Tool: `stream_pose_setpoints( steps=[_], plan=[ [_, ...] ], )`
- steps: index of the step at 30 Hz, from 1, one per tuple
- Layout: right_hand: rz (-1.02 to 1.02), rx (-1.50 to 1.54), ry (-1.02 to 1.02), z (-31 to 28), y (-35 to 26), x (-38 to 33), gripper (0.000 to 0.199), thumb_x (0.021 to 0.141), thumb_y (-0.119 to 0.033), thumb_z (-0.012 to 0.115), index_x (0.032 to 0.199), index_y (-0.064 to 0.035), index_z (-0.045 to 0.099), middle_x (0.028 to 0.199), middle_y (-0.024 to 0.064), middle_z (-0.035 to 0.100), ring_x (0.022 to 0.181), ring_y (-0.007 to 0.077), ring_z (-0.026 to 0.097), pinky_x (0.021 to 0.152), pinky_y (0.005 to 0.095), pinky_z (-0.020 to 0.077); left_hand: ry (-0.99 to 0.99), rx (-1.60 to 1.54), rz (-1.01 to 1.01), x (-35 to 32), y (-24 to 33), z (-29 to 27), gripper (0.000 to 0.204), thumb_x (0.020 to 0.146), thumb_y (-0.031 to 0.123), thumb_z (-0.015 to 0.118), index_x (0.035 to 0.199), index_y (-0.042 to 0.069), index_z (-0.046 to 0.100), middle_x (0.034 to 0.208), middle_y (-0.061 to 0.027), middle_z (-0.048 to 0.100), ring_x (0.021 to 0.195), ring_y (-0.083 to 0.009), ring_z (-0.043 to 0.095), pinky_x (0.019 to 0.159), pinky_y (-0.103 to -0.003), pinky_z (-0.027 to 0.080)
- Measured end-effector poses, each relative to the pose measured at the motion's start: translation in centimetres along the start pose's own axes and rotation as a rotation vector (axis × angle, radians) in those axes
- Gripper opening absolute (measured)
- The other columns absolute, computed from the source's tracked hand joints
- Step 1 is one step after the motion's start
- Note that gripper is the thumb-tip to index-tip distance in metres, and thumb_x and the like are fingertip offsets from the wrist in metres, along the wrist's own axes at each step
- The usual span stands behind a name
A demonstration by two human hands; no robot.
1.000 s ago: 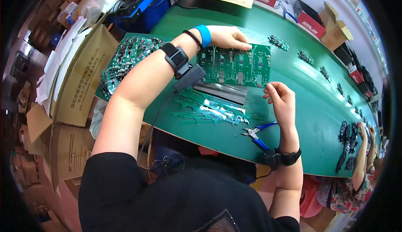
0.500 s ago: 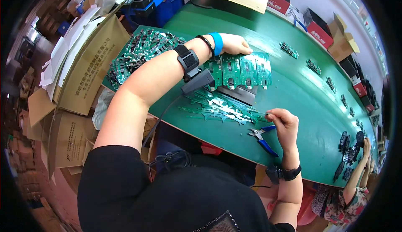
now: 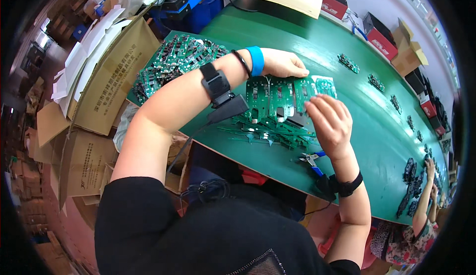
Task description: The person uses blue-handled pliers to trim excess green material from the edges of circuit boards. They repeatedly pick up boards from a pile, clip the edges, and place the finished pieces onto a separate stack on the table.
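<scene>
A green circuit board panel, made of several joined boards, is held up over the table in front of me. My left hand pinches its top edge. At the panel's lower right, my right hand has its fingers closed on the edge, with the thumb mostly hidden. Thin green scrap strips lie in a loose pile just below the panel. Blue-handled nippers rest on the table under my right wrist, partly covered by the wrist strap.
A heap of circuit boards covers the table's left end. More boards lie in a spaced row along the far right. A cardboard box stands left of the green table. At far right, another person's hand is near black parts.
My right hand has risen from beside the scrap strips to the panel's lower right edge. The panel, in my left hand, has shifted slightly right and down.
</scene>
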State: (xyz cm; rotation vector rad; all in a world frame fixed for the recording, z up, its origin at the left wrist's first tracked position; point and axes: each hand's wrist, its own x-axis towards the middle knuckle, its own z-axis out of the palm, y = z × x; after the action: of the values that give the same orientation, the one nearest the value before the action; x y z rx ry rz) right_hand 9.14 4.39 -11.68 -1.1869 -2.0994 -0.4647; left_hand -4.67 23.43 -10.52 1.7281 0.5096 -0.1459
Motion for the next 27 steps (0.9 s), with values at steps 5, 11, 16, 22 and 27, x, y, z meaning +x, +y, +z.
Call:
stream_pose_setpoints(
  steps=[5, 11, 16, 22, 27],
  plan=[
    [0.384, 0.175, -0.035, 1.4, 1.0, 1.8, 0.014, 0.078, -0.006, 0.062, 0.091, -0.0045, 0.06, 0.088, 0.0103, 0.063, 0.082, 0.0301, 0.061, 0.07, 0.037, 0.0491, 0.064, 0.245, 0.073, -4.4, 3.3, -1.1, 0.067, 0.091, 0.061, 0.034, 0.115, 0.004, 0.06, 0.104, -0.0115, 0.065, 0.097, -0.0202, 0.059, 0.085, -0.035, 0.046],
    [0.564, 0.27, -0.13, 3.3, 1.1, 2.6, 0.012, 0.084, -0.014, 0.058, 0.091, -0.0043, 0.059, 0.086, 0.0136, 0.061, 0.081, 0.0329, 0.06, 0.07, 0.0402, 0.0477, 0.123, 0.383, 0.26, -5.9, 0.6, -1.0, 0.04, 0.079, 0.029, 0.073, 0.107, 0.001, 0.064, 0.093, -0.0057, 0.066, 0.086, -0.0127, 0.059, 0.08, -0.028, 0.048],
    [0.572, 0.207, -0.211, 3.4, 1.1, 3.4, 0.012, 0.084, -0.015, 0.058, 0.091, -0.0047, 0.058, 0.085, 0.0135, 0.061, 0.082, 0.033, 0.06, 0.07, 0.041, 0.0479, 0.129, 0.352, 0.209, -5.2, -0.9, -1.0, 0.033, 0.082, 0.027, 0.069, 0.101, 0.0, 0.065, 0.083, -0.005, 0.065, 0.076, -0.0101, 0.057, 0.071, -0.026, 0.047],
    [0.532, 0.181, -0.271, 3.2, 1.7, 3.3, 0.013, 0.084, -0.016, 0.058, 0.091, -0.0055, 0.058, 0.085, 0.0129, 0.061, 0.081, 0.0326, 0.06, 0.068, 0.0412, 0.0482, 0.137, 0.421, 0.246, -4.5, -1.1, -1.2, 0.031, 0.084, 0.027, 0.067, 0.098, -0.001, 0.065, 0.081, -0.0047, 0.065, 0.074, -0.0094, 0.056, 0.07, -0.026, 0.047],
    [0.539, 0.175, -0.184, 3.6, 2.2, 3.3, 0.013, 0.084, -0.017, 0.059, 0.091, -0.0057, 0.057, 0.085, 0.0127, 0.061, 0.081, 0.0324, 0.06, 0.068, 0.0405, 0.0486, 0.195, 0.442, 0.272, -3.4, -1.3, -1.7, 0.03, 0.085, 0.027, 0.066, 0.096, -0.001, 0.065, 0.08, -0.0053, 0.065, 0.075, -0.0098, 0.057, 0.07, -0.026, 0.047]
  ],
)
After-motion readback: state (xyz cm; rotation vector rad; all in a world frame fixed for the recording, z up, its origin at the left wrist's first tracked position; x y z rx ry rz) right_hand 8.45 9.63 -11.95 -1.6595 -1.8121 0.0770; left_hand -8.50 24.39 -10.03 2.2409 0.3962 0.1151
